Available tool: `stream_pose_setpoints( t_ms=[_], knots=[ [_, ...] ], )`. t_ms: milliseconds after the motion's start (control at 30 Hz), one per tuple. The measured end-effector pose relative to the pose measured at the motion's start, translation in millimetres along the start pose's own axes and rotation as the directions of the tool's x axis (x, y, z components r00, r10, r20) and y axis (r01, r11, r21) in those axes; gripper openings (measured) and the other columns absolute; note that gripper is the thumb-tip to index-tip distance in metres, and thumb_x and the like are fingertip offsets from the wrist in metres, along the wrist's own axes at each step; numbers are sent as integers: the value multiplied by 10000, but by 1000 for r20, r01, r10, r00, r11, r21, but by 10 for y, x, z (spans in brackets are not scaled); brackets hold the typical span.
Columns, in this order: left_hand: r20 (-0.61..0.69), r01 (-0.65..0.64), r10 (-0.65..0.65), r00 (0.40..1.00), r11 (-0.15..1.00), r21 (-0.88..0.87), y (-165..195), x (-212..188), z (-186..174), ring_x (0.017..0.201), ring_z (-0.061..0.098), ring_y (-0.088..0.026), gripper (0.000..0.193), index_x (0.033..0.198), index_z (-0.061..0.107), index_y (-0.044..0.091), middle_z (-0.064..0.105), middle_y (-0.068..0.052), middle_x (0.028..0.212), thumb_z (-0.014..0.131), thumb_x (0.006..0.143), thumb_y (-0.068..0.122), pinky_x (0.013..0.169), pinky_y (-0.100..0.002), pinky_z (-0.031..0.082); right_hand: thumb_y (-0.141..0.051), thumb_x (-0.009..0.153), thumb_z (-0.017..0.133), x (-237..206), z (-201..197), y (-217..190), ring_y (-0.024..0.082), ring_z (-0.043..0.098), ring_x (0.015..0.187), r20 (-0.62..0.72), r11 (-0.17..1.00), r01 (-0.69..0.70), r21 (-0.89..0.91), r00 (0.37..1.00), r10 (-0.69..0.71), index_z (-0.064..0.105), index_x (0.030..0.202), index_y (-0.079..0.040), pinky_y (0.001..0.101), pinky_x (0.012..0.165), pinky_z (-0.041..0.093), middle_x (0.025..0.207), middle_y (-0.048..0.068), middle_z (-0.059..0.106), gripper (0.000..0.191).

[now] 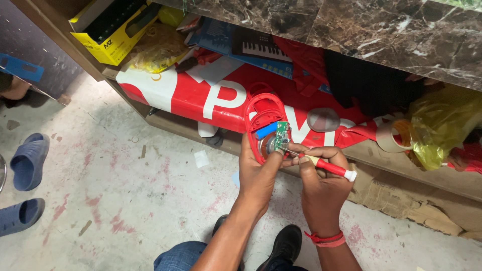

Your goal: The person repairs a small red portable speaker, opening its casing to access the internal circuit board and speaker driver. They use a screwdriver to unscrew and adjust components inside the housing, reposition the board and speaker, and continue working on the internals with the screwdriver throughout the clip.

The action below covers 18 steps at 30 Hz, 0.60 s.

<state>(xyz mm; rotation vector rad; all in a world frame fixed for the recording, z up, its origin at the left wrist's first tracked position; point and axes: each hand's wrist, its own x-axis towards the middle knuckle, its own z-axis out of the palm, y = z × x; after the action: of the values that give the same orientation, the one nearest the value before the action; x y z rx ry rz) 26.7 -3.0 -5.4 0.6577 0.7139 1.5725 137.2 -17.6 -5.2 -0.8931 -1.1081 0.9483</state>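
2 black shoes (286, 246) sit at the bottom, on the pale floor (125, 190). Above them, the left hand (256, 173) wraps its fingers tight around a red plastic case (261, 120) with its inside showing. The right hand (324, 188), with a red band (326, 238) on its wrist, pinches a small red and white screwdriver (329, 167). Its thin tip touches a little green board (281, 135) in the case. The case is held up in front of a low shelf. Behind it lies a big red and white sheet (201, 95). Farther back are a yellow box (113, 30) and a yellow bag (439, 125). 2 blue sandals (25, 185) are off to the left.
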Motion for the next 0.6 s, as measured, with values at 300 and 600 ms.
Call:
stream_pose_setpoints(
  t_ms=[300,600],
  knots=[
    [21,-16,16,1000,1000,-6,0,-2,-10,1087,640,-182,610,1453,389,77,583,-90,1279,482,878,-102,848,-399,654,123,951,541,8,3,-13,230,738,893,9,1000,3,-3,1000,-3,528,1043,43,334,873,609,1124,288,723,122],
    [30,-16,16,999,1000,-18,-4,-6,-10,1094,643,-189,599,1453,394,73,588,-94,1284,485,885,-96,855,-406,653,117,954,546,-2,1,-18,225,734,900,8,1000,6,-28,1000,-6,530,1041,40,340,886,608,1130,285,723,117]
  ],
)
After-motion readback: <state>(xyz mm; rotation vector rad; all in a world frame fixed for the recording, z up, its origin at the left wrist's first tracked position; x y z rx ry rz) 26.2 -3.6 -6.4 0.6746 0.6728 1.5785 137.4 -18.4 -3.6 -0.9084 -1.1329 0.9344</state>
